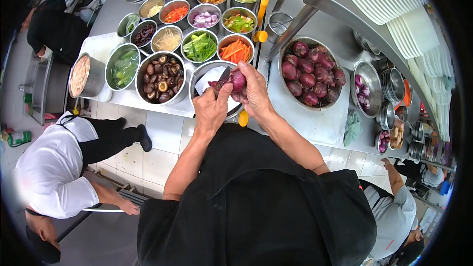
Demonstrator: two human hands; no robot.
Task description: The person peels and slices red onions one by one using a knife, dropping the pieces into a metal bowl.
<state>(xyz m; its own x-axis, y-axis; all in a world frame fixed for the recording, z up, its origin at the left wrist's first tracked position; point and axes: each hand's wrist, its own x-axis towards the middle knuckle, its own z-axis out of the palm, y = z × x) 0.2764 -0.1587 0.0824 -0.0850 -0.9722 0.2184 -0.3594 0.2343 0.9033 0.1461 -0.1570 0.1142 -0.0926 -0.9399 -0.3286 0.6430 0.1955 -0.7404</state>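
A red onion (238,82) is in my right hand (254,90), with the fingers closed around it. My left hand (212,106) is shut on a small knife (225,73); its handle is hidden in the fist and its dark blade points up beside the onion. A strip of purple skin shows between the left thumb and the blade. Both hands are over the near rim of a metal bowl (193,80) with something white inside. To the right, a perforated metal bowl (283,83) holds many whole red onions (312,71).
Metal containers hold mushrooms (161,80), carrot strips (235,50), green slices (199,46) and chopped onion (205,19). A green cloth (353,128) lies at the counter's right edge. A shelf post (291,32) rises beside the onions. Coworkers (56,167) stand left and right.
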